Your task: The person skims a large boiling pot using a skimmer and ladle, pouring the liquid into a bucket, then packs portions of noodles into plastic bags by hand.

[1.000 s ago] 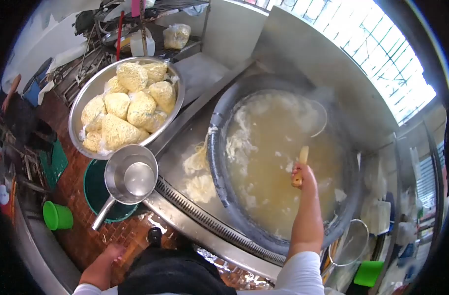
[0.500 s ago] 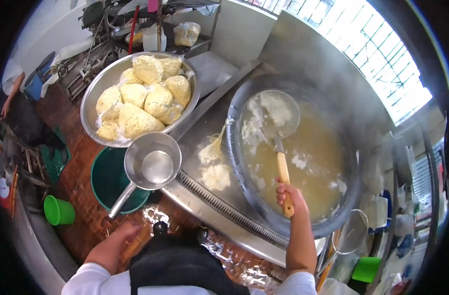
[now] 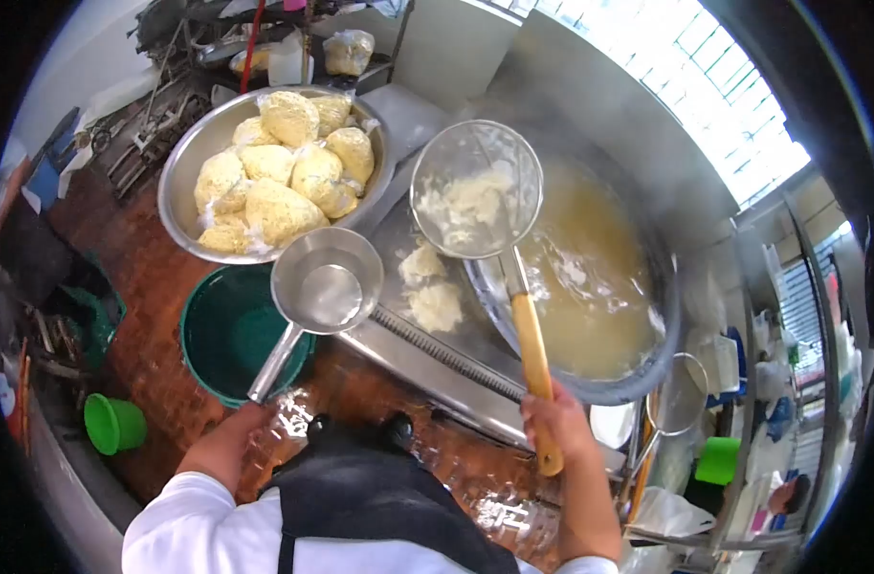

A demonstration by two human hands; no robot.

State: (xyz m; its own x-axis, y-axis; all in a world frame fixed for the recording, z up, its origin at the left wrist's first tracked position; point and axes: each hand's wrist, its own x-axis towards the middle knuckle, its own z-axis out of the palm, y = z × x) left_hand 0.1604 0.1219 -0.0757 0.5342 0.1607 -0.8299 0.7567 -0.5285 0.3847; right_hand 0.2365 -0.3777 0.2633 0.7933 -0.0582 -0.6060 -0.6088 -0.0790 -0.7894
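My right hand (image 3: 552,426) is closed round the wooden handle of a round mesh skimmer (image 3: 477,191). Pale, wet clumps lie in its mesh, which is held up over the left rim of a big dark pot (image 3: 595,277) of cloudy yellowish liquid. My left hand (image 3: 250,418) is at the handle end of a metal saucepan (image 3: 328,280), its fingers wrapped there. The saucepan sits above the edge of a green tub (image 3: 228,330). More pale clumps (image 3: 433,304) rest on the metal surface left of the pot.
A metal basin (image 3: 183,196) of bagged yellow noodles stands at the upper left. On the brick floor is a bright green bucket (image 3: 114,424). Another strainer (image 3: 678,394) hangs right of the pot. Part of a person (image 3: 25,239) shows at the far left. Steam rises near the wall.
The skimmer has come up out of the liquid and moved left with pale clumps in it. My left hand has reached the saucepan handle. The view has shifted.
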